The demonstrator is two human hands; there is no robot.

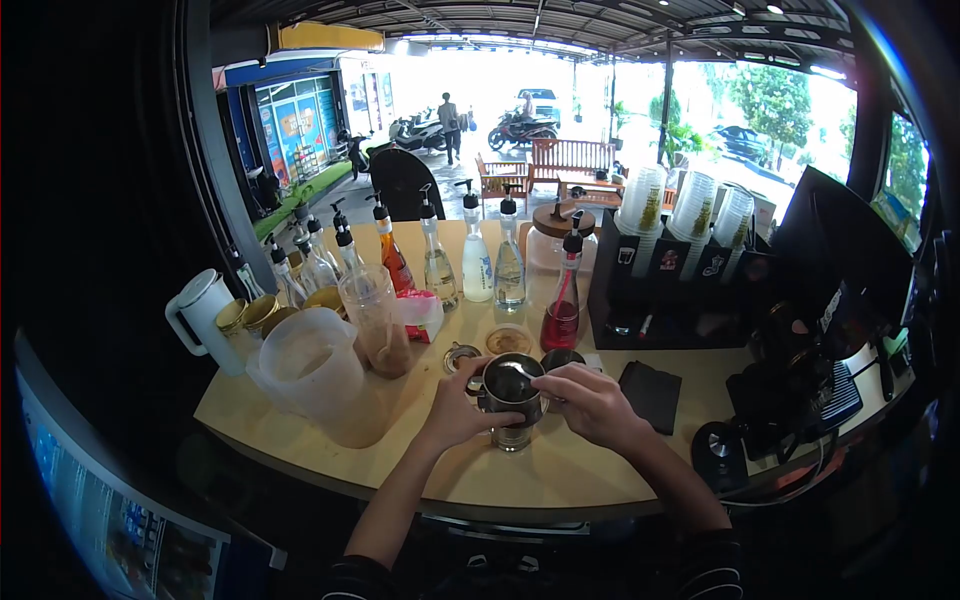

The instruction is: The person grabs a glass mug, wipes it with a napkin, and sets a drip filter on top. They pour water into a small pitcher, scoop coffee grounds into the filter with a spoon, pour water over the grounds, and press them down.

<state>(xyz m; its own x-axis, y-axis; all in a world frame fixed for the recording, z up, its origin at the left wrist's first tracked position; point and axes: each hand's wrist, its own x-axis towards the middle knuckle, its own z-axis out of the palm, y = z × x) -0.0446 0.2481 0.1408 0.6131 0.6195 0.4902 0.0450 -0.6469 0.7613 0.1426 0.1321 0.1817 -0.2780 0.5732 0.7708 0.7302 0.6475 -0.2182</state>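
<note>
Near the counter's front edge, my left hand (463, 405) wraps round a metal cup (513, 398) with a side handle. The cup sits on or just above a clear glass (512, 437); which of the two, I cannot tell. My right hand (590, 400) is closed at the cup's right rim, pinching a thin spoon (524, 372) that reaches into the dark inside. What lies in the cup is hard to make out. Just beyond it are a small metal lid (461, 357) and a round wooden coaster (508, 340).
Pump bottles (438, 265) line the back, with a red syrup bottle (563, 305) nearer. At left stand a frosted pitcher (308, 365), a tall clear container (375, 320) and a white jug (208, 318). A black cup rack (660, 290) and dark cloth (650, 395) lie right.
</note>
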